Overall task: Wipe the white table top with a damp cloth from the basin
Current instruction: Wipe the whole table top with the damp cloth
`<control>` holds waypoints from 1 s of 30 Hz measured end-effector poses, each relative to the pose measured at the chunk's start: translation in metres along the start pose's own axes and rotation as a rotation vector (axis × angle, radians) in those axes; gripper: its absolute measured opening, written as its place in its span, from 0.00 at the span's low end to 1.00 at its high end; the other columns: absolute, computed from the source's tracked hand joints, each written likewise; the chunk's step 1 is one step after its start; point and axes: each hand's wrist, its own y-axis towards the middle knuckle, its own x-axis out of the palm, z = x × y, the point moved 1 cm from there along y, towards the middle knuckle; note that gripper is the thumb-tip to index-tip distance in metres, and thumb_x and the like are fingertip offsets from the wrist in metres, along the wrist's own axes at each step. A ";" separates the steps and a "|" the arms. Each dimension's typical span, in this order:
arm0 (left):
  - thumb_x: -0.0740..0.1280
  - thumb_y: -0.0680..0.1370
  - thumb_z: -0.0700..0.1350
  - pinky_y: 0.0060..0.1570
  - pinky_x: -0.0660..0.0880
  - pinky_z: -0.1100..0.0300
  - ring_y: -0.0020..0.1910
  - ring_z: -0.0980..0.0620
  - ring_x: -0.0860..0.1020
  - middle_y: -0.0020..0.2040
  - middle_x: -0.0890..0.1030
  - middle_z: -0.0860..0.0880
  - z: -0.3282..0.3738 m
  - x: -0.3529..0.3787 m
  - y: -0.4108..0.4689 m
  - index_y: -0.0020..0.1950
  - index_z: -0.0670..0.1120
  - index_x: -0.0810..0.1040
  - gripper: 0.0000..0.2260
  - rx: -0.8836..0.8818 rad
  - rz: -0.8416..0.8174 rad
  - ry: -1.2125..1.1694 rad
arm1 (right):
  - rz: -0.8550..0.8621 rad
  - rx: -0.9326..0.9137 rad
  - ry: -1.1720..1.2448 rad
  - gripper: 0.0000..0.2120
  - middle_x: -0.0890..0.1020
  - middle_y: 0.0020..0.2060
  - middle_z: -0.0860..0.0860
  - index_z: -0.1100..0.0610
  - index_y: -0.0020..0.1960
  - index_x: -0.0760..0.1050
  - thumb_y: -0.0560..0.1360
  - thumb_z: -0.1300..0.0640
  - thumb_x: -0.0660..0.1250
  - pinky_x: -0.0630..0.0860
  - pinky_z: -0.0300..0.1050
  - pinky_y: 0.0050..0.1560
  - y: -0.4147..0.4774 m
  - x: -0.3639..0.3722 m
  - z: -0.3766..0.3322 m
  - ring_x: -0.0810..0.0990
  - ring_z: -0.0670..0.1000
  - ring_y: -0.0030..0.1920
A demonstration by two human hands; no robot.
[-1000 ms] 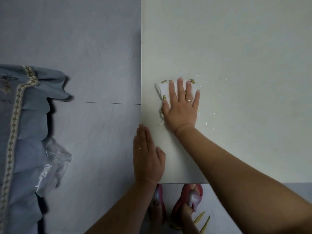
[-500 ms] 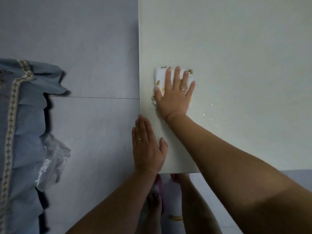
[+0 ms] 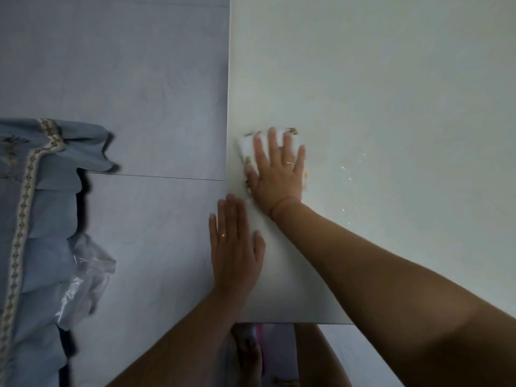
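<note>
A white cloth (image 3: 245,146) with small yellow-green marks lies flat on the white table top (image 3: 391,107), close to the table's left edge. My right hand (image 3: 276,171) presses down on it with fingers spread; most of the cloth is hidden under the palm. My left hand (image 3: 234,247) rests flat at the table's left edge near the front corner, fingers together, holding nothing. Small water droplets (image 3: 349,174) glint on the table just right of the cloth. No basin is in view.
A grey tiled floor (image 3: 125,79) lies left of the table. A blue fabric with patterned trim (image 3: 33,191) and a crumpled clear plastic bag (image 3: 83,280) sit at the far left. My feet (image 3: 251,350) show below the table's front edge.
My right hand slid the cloth away from me and a little left half a second ago; now it has come back toward me slightly. The left hand has stayed at the edge.
</note>
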 end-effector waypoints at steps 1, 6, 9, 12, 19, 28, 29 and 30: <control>0.58 0.78 0.48 0.75 0.52 0.45 0.76 0.40 0.55 0.76 0.59 0.37 0.004 -0.002 0.016 0.75 0.36 0.59 0.28 0.008 0.022 -0.007 | -0.021 -0.134 -0.030 0.28 0.44 0.78 0.53 0.49 0.78 0.43 0.81 0.43 0.44 0.34 0.62 0.72 0.004 -0.002 0.003 0.41 0.59 0.77; 0.58 0.78 0.48 0.75 0.52 0.46 0.77 0.41 0.55 0.77 0.58 0.38 0.023 -0.001 0.061 0.76 0.36 0.58 0.29 0.069 0.036 -0.040 | 0.057 0.003 -0.050 0.27 0.44 0.78 0.50 0.48 0.77 0.41 0.81 0.44 0.43 0.35 0.59 0.73 0.046 -0.020 0.053 0.41 0.55 0.77; 0.56 0.78 0.51 0.75 0.53 0.47 0.77 0.43 0.53 0.78 0.56 0.40 0.027 0.003 0.062 0.77 0.38 0.55 0.31 0.078 -0.003 -0.035 | 0.125 0.310 0.051 0.28 0.43 0.78 0.50 0.49 0.77 0.40 0.81 0.43 0.43 0.35 0.59 0.73 0.060 -0.029 0.058 0.40 0.56 0.77; 0.57 0.78 0.53 0.75 0.54 0.47 0.77 0.43 0.54 0.77 0.58 0.40 0.022 0.009 0.100 0.77 0.38 0.57 0.31 0.021 0.010 -0.020 | 0.092 0.258 0.101 0.28 0.44 0.78 0.52 0.49 0.78 0.42 0.81 0.43 0.44 0.35 0.61 0.72 0.092 -0.024 0.022 0.40 0.58 0.77; 0.57 0.76 0.53 0.75 0.52 0.50 0.77 0.44 0.54 0.77 0.57 0.40 0.024 0.013 0.081 0.77 0.37 0.56 0.33 0.016 -0.022 -0.050 | 0.022 -0.298 -0.090 0.27 0.47 0.78 0.50 0.47 0.77 0.45 0.81 0.43 0.46 0.38 0.59 0.73 0.096 -0.027 0.042 0.44 0.56 0.77; 0.56 0.77 0.53 0.75 0.54 0.48 0.78 0.46 0.51 0.78 0.55 0.41 0.021 0.014 0.083 0.77 0.39 0.55 0.32 0.021 -0.035 -0.089 | -0.030 -0.302 -0.049 0.29 0.45 0.78 0.52 0.49 0.78 0.44 0.80 0.42 0.46 0.36 0.61 0.72 0.099 -0.028 0.000 0.41 0.59 0.77; 0.56 0.77 0.53 0.75 0.54 0.48 0.78 0.46 0.51 0.78 0.55 0.41 0.021 0.014 0.083 0.77 0.39 0.54 0.33 0.024 -0.032 -0.092 | -0.040 -0.396 -0.079 0.29 0.46 0.78 0.51 0.48 0.78 0.44 0.80 0.42 0.47 0.37 0.61 0.73 0.104 -0.030 0.007 0.42 0.58 0.77; 0.56 0.77 0.53 0.75 0.54 0.48 0.78 0.46 0.51 0.78 0.54 0.41 0.020 0.014 0.083 0.77 0.39 0.54 0.33 0.028 -0.033 -0.095 | -0.033 -0.449 -0.114 0.29 0.46 0.78 0.51 0.48 0.78 0.44 0.80 0.42 0.46 0.38 0.60 0.73 0.113 -0.033 0.018 0.43 0.57 0.77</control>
